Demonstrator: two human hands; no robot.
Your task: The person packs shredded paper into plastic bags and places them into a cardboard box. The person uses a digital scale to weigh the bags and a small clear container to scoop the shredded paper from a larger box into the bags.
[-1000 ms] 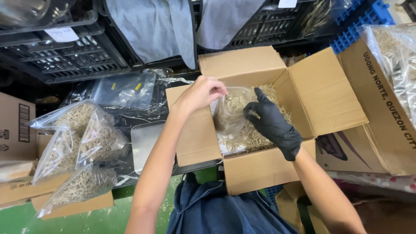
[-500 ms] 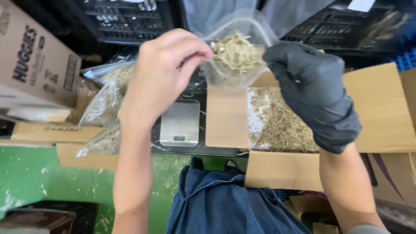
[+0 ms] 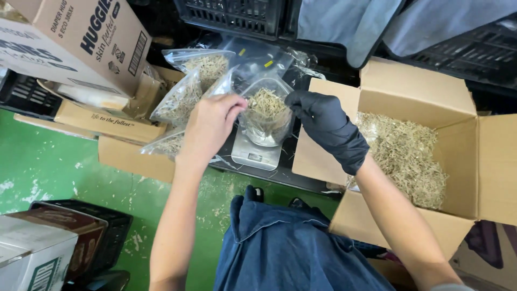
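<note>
Right now, at the centre of the frame, both hands meet on a small clear bag (image 3: 265, 116) half full of dried, straw-like herb. The bare left hand (image 3: 211, 126) pinches the bag's top left edge, fingers closed on the plastic. The black-gloved right hand (image 3: 327, 126) has the top right edge, fingers curled tight on it too. So the bag hangs upright between them, mouth up, its long axis running up and down, and its bottom sits on or just above a small silver scale (image 3: 254, 151); contact is hard to tell. Each hand is equally close, one per corner, and the bag lies directly between the fingers.

To the right, an open cardboard box (image 3: 420, 91) holds a loose heap of the same herb (image 3: 406, 156), just past the gloved wrist. Up and left of the scale, several filled bags (image 3: 186, 89) lean against one another, beside stacked cardboard boxes (image 3: 86, 37) in the upper left. Below, a green floor (image 3: 59, 167) shows scattered bits, and blue denim (image 3: 291, 248) fills the bottom centre.
</note>
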